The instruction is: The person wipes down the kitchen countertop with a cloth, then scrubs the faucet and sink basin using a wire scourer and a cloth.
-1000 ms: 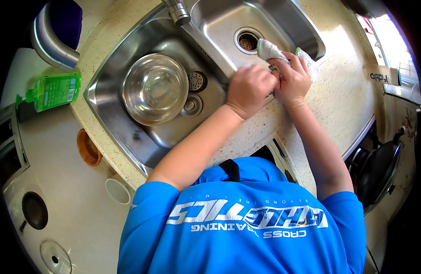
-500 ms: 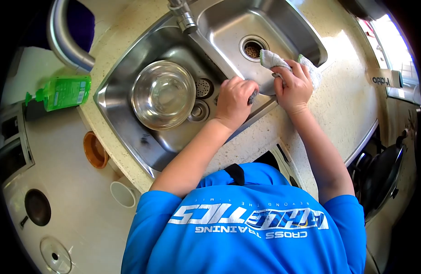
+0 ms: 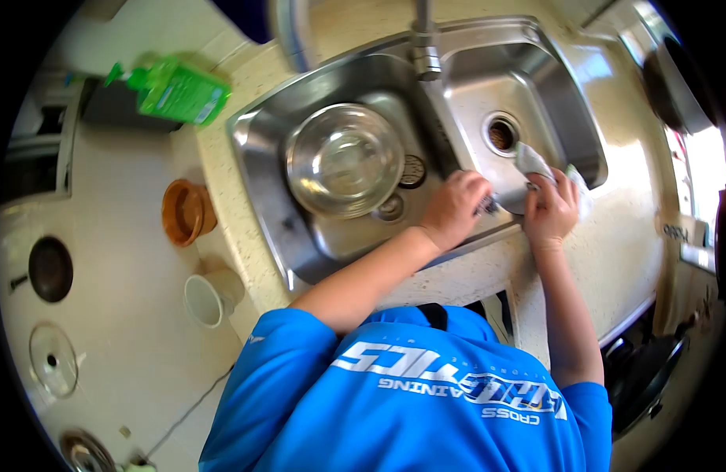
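My left hand (image 3: 456,211) is closed over the near edge of the sink by the divider. A small grey, dark-flecked thing (image 3: 486,204) sticks out of its right side; most of it is covered by my fingers, so its kind is unclear. To the right, my right hand (image 3: 553,211) pinches a pale grey cloth (image 3: 533,160), which shows on both sides of the fingers above the smaller basin. A clear glass bowl (image 3: 300,169) sits in the larger basin, left of my left hand. The double steel sink (image 3: 331,244) lies under both hands.
The faucet (image 3: 427,63) hangs over the divider. A green soap bottle (image 3: 182,90), a brown pot (image 3: 186,212) and a white cup (image 3: 209,299) are at left. A dark pan (image 3: 51,269) and a glass lid (image 3: 53,359) lie farther left. A black wok (image 3: 646,370) is at lower right.
The view has turned and shifted, so the sink, bowl and both hands appear farther right and the hands lower. Both hands keep their grips, close together.
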The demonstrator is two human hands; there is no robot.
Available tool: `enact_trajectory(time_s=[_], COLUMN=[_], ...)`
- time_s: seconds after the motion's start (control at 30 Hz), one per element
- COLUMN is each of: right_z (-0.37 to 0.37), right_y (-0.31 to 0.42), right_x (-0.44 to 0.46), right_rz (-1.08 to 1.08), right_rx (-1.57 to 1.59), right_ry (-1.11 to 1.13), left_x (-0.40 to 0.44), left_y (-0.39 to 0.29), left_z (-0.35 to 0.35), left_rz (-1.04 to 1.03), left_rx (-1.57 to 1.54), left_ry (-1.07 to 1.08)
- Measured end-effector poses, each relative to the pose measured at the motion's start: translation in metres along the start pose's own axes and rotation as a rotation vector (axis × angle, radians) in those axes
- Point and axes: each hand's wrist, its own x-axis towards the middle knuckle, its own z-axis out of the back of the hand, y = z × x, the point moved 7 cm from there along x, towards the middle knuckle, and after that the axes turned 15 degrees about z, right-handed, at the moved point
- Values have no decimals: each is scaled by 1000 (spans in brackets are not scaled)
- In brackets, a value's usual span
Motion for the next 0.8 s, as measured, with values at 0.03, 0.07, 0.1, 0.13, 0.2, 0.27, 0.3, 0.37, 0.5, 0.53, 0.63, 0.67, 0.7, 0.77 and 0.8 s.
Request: enact_trajectory(time_s=[0.03,0.07,0.1,0.13,0.2,0.27,0.3,0.37,0.5,0.53,0.63,0.67,0.7,0.77,0.8], right_z=[-3,-5,-5,-6,-7,-8,-8,-10,-11,-11,-13,-13,-13,-13,-12], right_y=[0,1,1,2,4,4,5,3,3,2,1,1,1,1,2], right_x=[-2,-2,-1,-2,-2,-2,-3,-4,-5,-6,-6,-6,-6,-6,-6], right_rz=[0,23,45,47,66,90,99,98,133,138,137,139,140,140,146], right_rx=[-18,-14,-15,-20,-33,-52,-67,-80,-115,-116,-114,-113,-111,-111,-109], right_ry=[1,7,13,23,12,11,9,9,10,11,22,22,20,24,17], left_x=[-4,-10,-16,-23,-44,-64,-74,-91,-126,-134,-152,-157,-163,-171,-174], left_y=[-2,4,6,8,8,16,19,28,62,67,67,69,71,69,70], left_z=[5,6,9,23,52,81,98,139,225,239,253,243,232,219,213], left_rz=[8,60,113,140,111,148,167,221,460,478,537,568,596,612,629], left_rx=[-35,-43,-60,-49,26,63,66,91,187,242,307,352,396,403,392], left_ry=[12,117,223,205,181,174,171,117,-190,-211,-213,-59,97,184,243])
